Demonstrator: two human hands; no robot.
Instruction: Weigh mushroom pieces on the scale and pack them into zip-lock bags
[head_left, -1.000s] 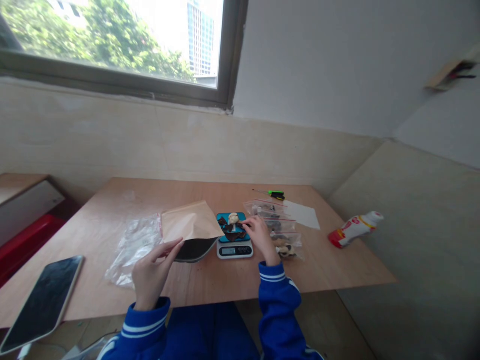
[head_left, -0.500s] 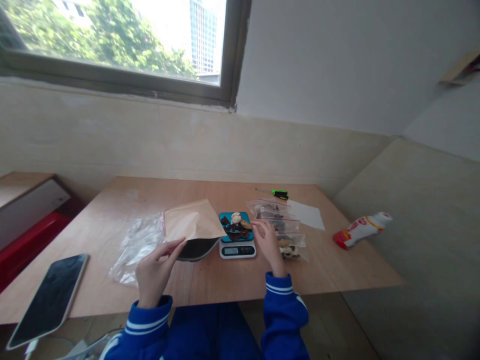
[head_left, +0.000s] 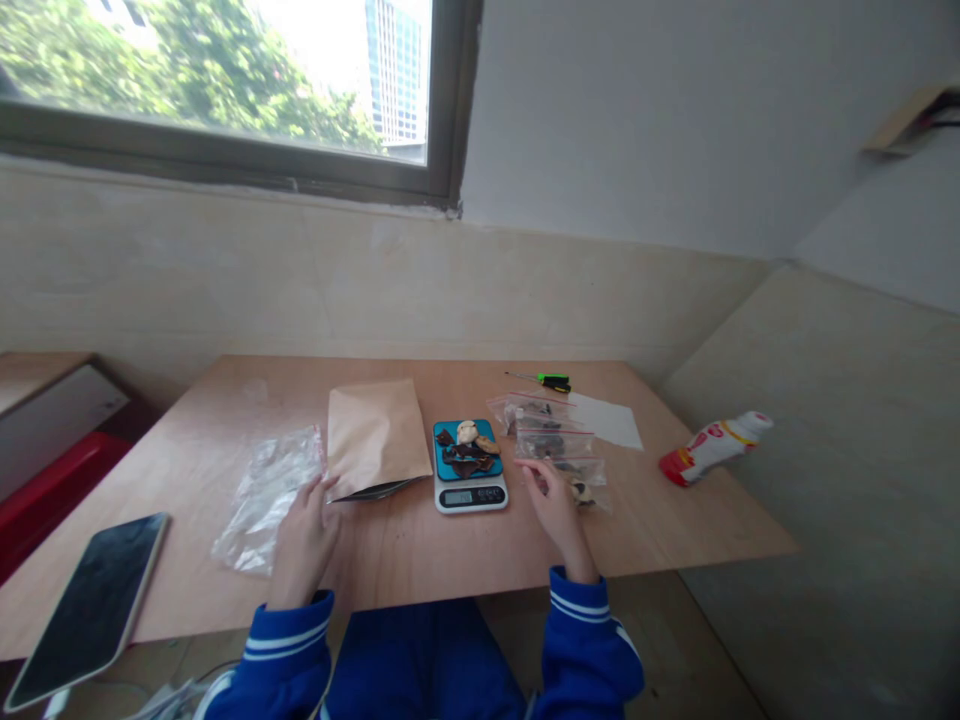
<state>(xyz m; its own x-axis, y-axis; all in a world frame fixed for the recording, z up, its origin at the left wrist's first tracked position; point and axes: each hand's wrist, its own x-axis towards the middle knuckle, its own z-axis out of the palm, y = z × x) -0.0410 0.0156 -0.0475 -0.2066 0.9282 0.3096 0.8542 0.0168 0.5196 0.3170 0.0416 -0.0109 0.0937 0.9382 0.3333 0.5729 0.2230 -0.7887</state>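
My left hand (head_left: 306, 530) is at the near left corner of a brown paper bag (head_left: 379, 430), its thumb and fingers closed about that edge. The bag lies flat, with a strip of dark lining showing at its slightly parted mouth. To its right is a white kitchen scale (head_left: 471, 496) with a blue top and a lit display too small to read. Dark dried pieces (head_left: 469, 460) and pale dried slices (head_left: 467, 432) rest on the scale. Just right of the scale, my right hand (head_left: 551, 500) hovers open, holding nothing visible, beside zip bags (head_left: 555, 443) of dried pieces.
A crumpled clear plastic bag (head_left: 270, 490) lies left of the paper bag. A tablet (head_left: 94, 600) with a cable is at the table's left edge. Screwdrivers (head_left: 553, 380) and white paper (head_left: 607, 420) lie at the back right, near a red-and-white bottle (head_left: 712, 450).
The paper bag's raised mouth has come down, and my left hand has moved left with its edge. My right hand has drawn back from the slices on the scale, toward the lower right.
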